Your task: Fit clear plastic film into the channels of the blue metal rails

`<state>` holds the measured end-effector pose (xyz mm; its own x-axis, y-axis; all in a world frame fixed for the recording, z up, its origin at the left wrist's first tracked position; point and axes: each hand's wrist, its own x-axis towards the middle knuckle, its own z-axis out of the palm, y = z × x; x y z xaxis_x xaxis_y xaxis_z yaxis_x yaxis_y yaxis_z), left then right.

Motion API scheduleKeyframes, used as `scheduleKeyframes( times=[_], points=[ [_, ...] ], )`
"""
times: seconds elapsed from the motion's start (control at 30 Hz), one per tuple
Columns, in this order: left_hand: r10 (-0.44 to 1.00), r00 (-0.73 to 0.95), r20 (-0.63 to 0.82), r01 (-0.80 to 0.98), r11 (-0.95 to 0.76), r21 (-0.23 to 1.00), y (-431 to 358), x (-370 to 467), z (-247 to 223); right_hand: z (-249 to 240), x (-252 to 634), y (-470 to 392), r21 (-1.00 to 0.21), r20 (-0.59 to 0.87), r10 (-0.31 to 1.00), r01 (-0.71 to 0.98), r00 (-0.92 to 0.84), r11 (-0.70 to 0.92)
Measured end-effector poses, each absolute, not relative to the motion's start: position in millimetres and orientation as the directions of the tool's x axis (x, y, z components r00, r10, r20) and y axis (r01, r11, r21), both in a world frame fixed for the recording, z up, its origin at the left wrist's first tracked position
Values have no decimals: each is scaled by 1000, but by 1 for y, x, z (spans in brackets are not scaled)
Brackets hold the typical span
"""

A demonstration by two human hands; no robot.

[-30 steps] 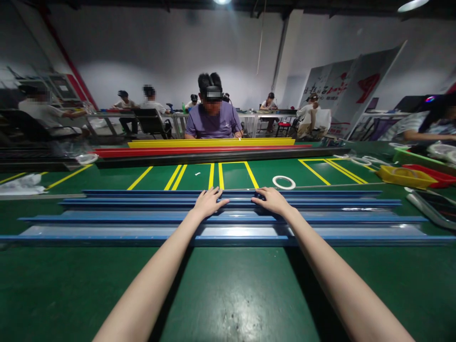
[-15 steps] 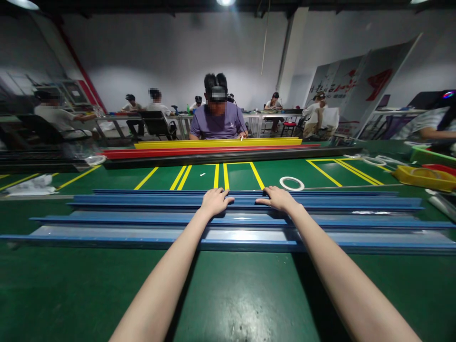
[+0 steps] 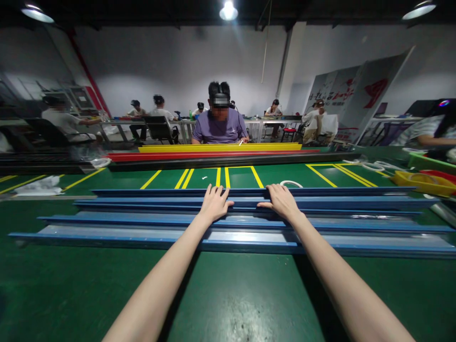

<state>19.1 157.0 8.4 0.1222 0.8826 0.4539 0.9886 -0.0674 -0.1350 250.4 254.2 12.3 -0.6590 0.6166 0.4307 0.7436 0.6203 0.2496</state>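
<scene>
Several long blue channel strips lie side by side across the green table. Both my hands are on the farthest blue channel strip, left and right of its middle. My left hand hooks its fingers over the far edge, with the thumb on the near side. The same grip shows in my right hand, its thumb pointing inward. The fingertips are partly hidden behind the strip. Under my forearms lies the nearest blue channel strip, with a pale, shiny inner face.
Yellow tape lines mark the tabletop beyond the strips. A white ring lies behind my right hand. Farther back are black, red and yellow strips, with a person behind them. A yellow bin stands at right.
The farthest blue strip has shifted and tilted, showing more of its face and covering part of the white ring. My hands stay on it. The camera view has tipped up slightly.
</scene>
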Motion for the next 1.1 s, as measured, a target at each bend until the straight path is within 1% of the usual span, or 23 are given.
scheduleKeyframes(
  times=[0.23, 0.43, 0.53, 0.77, 1.1],
  points=[
    [812, 165, 559, 980, -74, -182, 135, 18, 38, 40, 252, 230, 250, 508, 583, 756, -634, 604],
    [753, 239, 613, 970, -164, -177, 102, 20, 51, 51, 265, 190, 247, 522, 578, 760, -627, 602],
    [725, 263, 636, 965, -198, -172, 82, 22, 51, 53, 274, 166, 264, 534, 562, 756, -632, 600],
    [719, 247, 649, 964, -251, -89, 39, 35, 45, 49, 292, 119, 241, 546, 551, 749, -630, 618],
    [741, 232, 630, 969, -229, -87, -1, 31, 22, 25, 289, 82, 192, 509, 571, 732, -643, 654]
  ],
)
